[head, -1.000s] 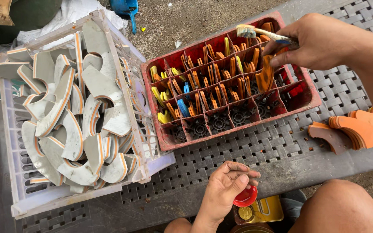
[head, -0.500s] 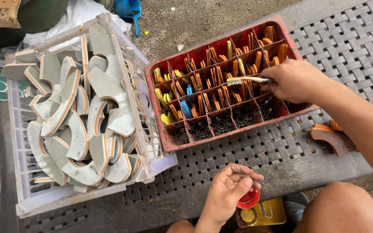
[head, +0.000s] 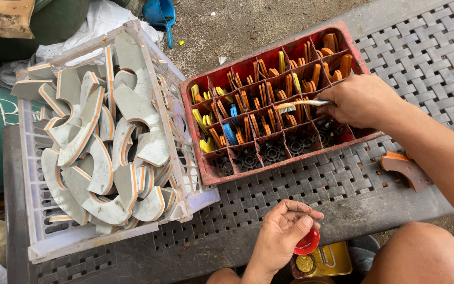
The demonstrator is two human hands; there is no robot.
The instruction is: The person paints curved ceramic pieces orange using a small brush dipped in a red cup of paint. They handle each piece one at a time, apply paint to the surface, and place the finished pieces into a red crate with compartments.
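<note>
Outdoors, over bare gritty ground, a grey woven-pattern plastic table point(head: 426, 63) carries the whole scene I am watching from the head camera. My right hand point(head: 363, 100) is closed around the handle of a small brush point(head: 303, 104), pinching it so the pale bristles point left over the middle cells of a red compartment crate point(head: 206, 173). That crate sits tilted across the table's centre; its upper cells stand packed with orange strips point(head: 261, 94) set on edge, a few yellow strips point(head: 202, 120) and blue strips point(head: 230, 134) fill cells at its left end, and the lowest row shows only dark moulded bottoms. My left hand point(head: 285, 234) hovers at the table's near edge with fingers curled together; whether it pinches anything I cannot tell. Just beside its fingertips is a small red lid point(head: 307, 244), above a yellow tin point(head: 324, 260) lower down. Left of the red crate, a white slotted basket point(head: 53, 247) is heaped with grey curved pieces point(head: 88, 158) edged in orange. An orange-brown curved piece point(head: 408, 168) lies on the table under my right forearm.
</note>
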